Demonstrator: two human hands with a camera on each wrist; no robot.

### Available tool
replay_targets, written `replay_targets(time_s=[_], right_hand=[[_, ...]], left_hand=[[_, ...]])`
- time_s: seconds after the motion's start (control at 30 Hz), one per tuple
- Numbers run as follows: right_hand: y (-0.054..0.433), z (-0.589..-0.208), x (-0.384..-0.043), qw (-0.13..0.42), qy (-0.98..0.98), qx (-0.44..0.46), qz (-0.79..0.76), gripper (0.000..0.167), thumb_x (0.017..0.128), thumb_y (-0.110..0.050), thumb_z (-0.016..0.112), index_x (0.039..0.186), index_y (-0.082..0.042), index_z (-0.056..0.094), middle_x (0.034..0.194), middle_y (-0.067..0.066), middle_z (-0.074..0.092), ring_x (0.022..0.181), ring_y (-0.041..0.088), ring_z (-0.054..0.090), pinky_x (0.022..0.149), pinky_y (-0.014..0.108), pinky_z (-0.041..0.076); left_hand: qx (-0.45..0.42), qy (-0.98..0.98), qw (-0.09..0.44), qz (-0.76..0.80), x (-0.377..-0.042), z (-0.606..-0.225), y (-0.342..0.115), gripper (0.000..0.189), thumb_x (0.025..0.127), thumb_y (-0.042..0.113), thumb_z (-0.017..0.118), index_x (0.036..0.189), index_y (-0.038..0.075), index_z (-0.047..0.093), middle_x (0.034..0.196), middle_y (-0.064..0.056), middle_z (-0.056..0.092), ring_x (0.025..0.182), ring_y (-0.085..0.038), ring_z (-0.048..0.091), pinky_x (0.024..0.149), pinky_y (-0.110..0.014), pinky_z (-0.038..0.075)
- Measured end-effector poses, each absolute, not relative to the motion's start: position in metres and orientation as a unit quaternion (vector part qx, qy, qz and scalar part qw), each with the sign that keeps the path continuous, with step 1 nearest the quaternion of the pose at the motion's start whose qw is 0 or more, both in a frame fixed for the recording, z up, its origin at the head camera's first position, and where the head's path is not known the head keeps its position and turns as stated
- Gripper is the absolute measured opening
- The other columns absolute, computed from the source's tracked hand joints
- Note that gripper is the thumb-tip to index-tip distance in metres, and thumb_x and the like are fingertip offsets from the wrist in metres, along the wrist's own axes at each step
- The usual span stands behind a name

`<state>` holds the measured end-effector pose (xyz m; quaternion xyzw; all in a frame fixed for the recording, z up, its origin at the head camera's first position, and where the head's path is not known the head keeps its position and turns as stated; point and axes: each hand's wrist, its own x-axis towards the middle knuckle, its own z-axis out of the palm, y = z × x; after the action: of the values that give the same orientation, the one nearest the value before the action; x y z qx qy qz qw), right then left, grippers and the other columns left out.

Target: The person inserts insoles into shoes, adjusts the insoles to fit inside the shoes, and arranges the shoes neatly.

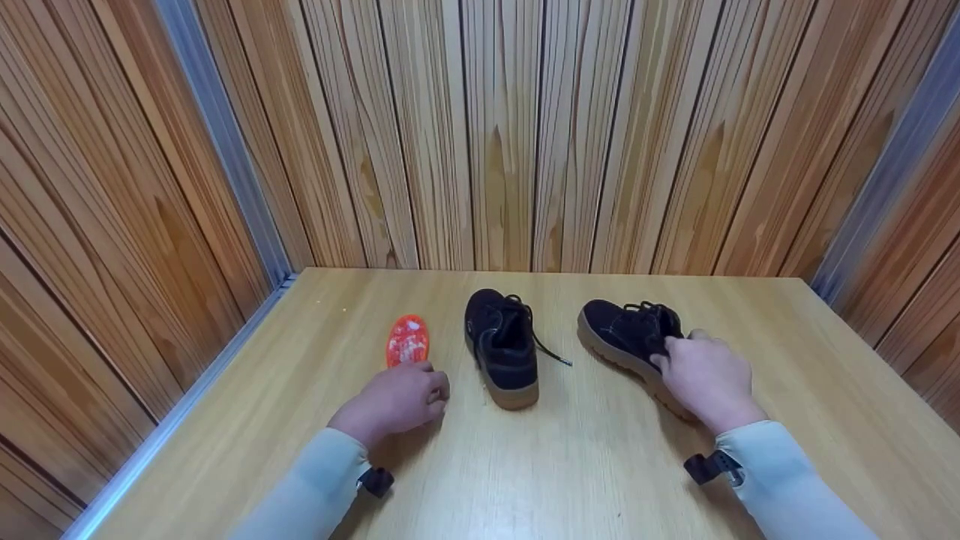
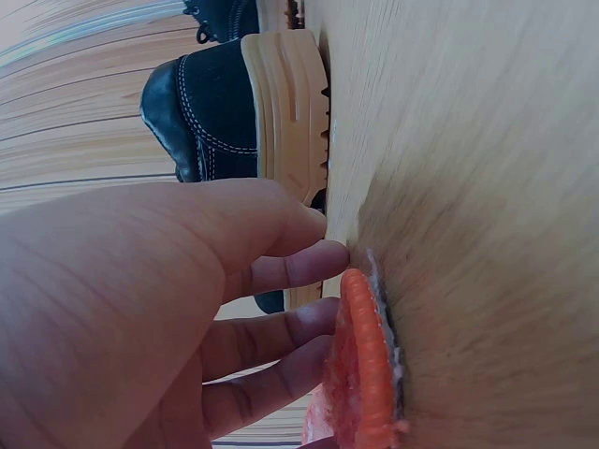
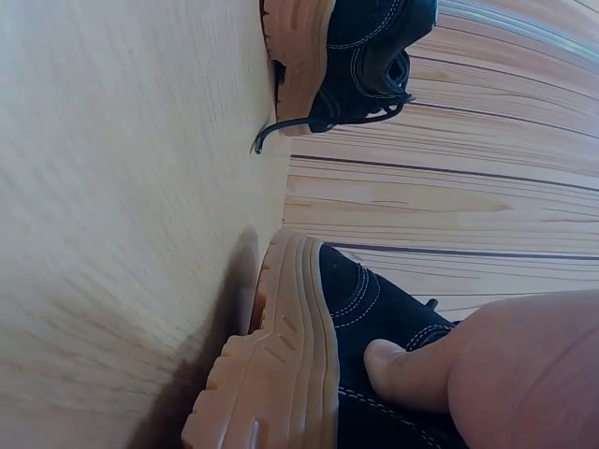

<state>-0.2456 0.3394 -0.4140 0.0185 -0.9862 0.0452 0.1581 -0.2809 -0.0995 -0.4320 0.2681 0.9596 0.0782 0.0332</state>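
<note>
An orange oval brush (image 1: 408, 341) with white patches on top lies at the left of the table. My left hand (image 1: 397, 397) is at its near end, fingers loosely bent; in the left wrist view the fingertips meet the brush's ribbed orange rim (image 2: 367, 365). A black shoe (image 1: 501, 349) with a tan sole stands in the middle, one lace trailing right. My right hand (image 1: 709, 375) grips a second black shoe (image 1: 630, 330) near its heel, the toe pointing away to the left. The thumb presses its side in the right wrist view; my other fingers are hidden there.
The wooden table (image 1: 480, 480) reaches back to a wood-panelled wall (image 1: 502, 135). More panelling rises on the left and right sides. Small bits (image 1: 344, 309) lie on the table at the back left. Each wrist wears a small black camera (image 1: 376, 481).
</note>
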Motion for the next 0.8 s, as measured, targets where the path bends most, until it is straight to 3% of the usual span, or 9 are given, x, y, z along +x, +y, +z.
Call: replay_targets(time_s=[0.27, 0.53, 0.8], right_hand=[[0.3388, -0.4144, -0.2448, 0.145, -0.988, 0.016, 0.043, 0.030, 0.103, -0.031, 0.073, 0.112, -0.003, 0.078, 0.101, 0.031, 0.069, 0.081, 0.049, 0.068, 0.061, 0.066, 0.057], [0.3356, -0.4138, -0.2429, 0.118, -0.992, 0.010, 0.037, 0.039, 0.103, -0.031, 0.074, 0.128, -0.002, 0.077, 0.113, 0.035, 0.067, 0.085, 0.053, 0.067, 0.061, 0.068, 0.056], [0.3340, -0.4135, -0.2423, 0.112, -0.993, 0.015, 0.029, 0.041, 0.102, -0.030, 0.075, 0.131, 0.000, 0.076, 0.115, 0.035, 0.066, 0.083, 0.050, 0.066, 0.061, 0.066, 0.057]], left_hand=[[0.277, 0.957, 0.029, 0.076, -0.2819, -0.4322, -0.0991, 0.019, 0.102, 0.031, 0.075, 0.115, 0.019, 0.077, 0.106, -0.003, 0.068, 0.091, -0.023, 0.058, 0.091, -0.046, 0.059], [0.271, 0.958, 0.037, 0.084, -0.2814, -0.4316, -0.0996, 0.019, 0.102, 0.032, 0.074, 0.116, 0.020, 0.077, 0.107, -0.002, 0.068, 0.092, -0.022, 0.059, 0.091, -0.046, 0.059], [0.268, 0.958, 0.039, 0.092, -0.2817, -0.4322, -0.1011, 0.019, 0.103, 0.032, 0.074, 0.118, 0.022, 0.077, 0.107, -0.001, 0.068, 0.092, -0.021, 0.059, 0.092, -0.045, 0.059]])
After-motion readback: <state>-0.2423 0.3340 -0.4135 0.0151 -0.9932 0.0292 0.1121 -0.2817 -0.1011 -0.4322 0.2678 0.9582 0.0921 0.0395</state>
